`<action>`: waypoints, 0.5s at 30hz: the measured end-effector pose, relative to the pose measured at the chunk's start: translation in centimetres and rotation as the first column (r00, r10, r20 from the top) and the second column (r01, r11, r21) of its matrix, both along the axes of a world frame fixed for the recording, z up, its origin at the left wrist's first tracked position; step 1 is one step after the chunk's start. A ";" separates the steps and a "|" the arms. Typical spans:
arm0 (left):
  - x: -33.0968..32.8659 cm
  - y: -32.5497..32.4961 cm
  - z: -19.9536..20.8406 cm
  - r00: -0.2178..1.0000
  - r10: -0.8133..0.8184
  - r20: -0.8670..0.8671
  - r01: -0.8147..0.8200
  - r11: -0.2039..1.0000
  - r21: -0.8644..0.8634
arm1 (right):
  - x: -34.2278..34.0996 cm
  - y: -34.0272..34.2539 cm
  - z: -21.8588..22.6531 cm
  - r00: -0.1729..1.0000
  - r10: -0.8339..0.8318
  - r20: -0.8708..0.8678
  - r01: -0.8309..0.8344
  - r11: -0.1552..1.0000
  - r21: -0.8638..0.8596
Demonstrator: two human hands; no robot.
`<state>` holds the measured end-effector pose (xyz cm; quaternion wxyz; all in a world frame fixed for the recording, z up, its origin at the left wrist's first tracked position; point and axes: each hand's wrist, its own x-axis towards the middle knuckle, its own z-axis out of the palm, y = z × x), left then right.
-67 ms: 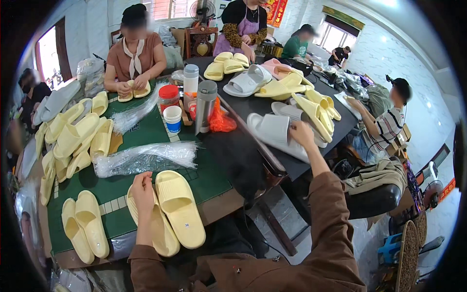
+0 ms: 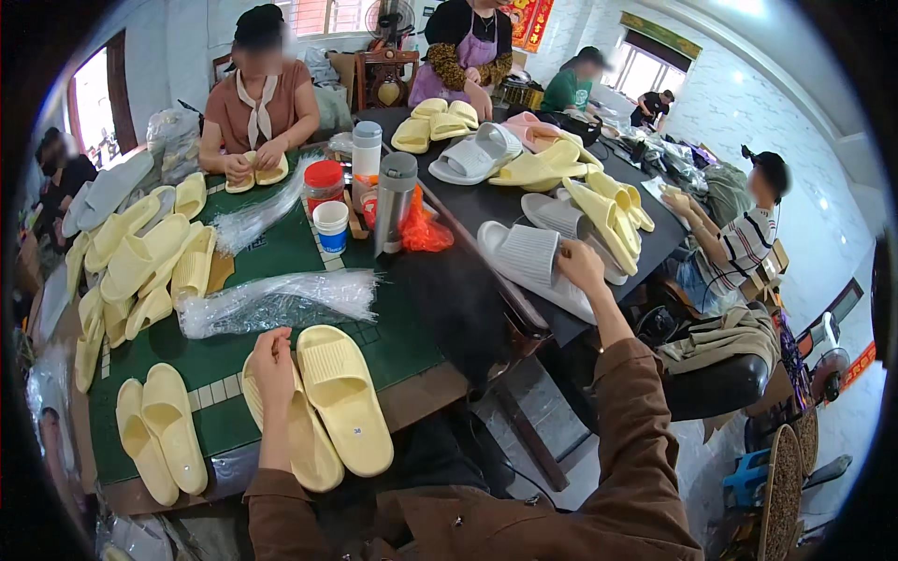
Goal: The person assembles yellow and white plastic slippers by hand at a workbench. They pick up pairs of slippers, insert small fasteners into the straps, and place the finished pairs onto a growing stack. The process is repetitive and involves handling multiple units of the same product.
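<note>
My right hand [image 2: 584, 267] grips the strap edge of a light grey slipper [image 2: 520, 257] on the dark table to the right. Other grey and yellow slippers lie beyond it. My left hand [image 2: 272, 360] is above a yellow slipper [image 2: 313, 449], hiding part of its strap. The left fingers are curled together; whether anything is between them I cannot make out. Beside it lies the matching yellow slipper [image 2: 344, 397], a small label on its insole. Another yellow pair [image 2: 173, 425] rests side by side at the near left of the green table.
Clear plastic bags [image 2: 281, 304] lie on the green table [image 2: 412, 346]. A steel tumbler [image 2: 397, 206], a paper cup [image 2: 330, 227] and a red-lidded jar [image 2: 324, 182] stand behind them. Yellow slippers [image 2: 145, 257] are heaped at left. Several people work around the tables.
The grey slipper in my right hand has tilted a little, showing more of its ribbed strap. My left hand and the yellow slippers beneath it look nearly the same.
</note>
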<state>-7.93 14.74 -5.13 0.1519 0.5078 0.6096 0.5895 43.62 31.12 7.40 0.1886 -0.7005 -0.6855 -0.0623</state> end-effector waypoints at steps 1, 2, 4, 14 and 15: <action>-0.1 -0.1 0.1 1.000 -0.002 -0.004 0.002 1.000 0.009 | 0.2 -0.6 -0.2 1.000 -0.009 -0.017 0.010 0.999 0.034; -0.2 -0.4 0.1 0.999 0.011 -0.043 -0.011 1.000 0.002 | 0.3 -0.9 -0.3 0.999 -0.016 -0.035 0.018 0.998 0.068; 0.1 -0.2 0.2 1.000 -0.001 -0.026 0.001 1.000 0.006 | 2.3 -1.1 -0.3 0.998 -0.051 -0.020 0.054 0.987 0.150; 0.1 0.2 -0.1 0.999 -0.004 -0.036 0.005 1.000 0.006 | 5.5 3.1 -2.3 0.997 -0.059 -0.040 0.063 0.991 0.119; 0.1 0.1 -0.1 0.999 -0.001 -0.033 0.001 1.000 -0.003 | 5.2 3.3 -2.1 0.997 -0.050 -0.057 0.056 0.992 0.112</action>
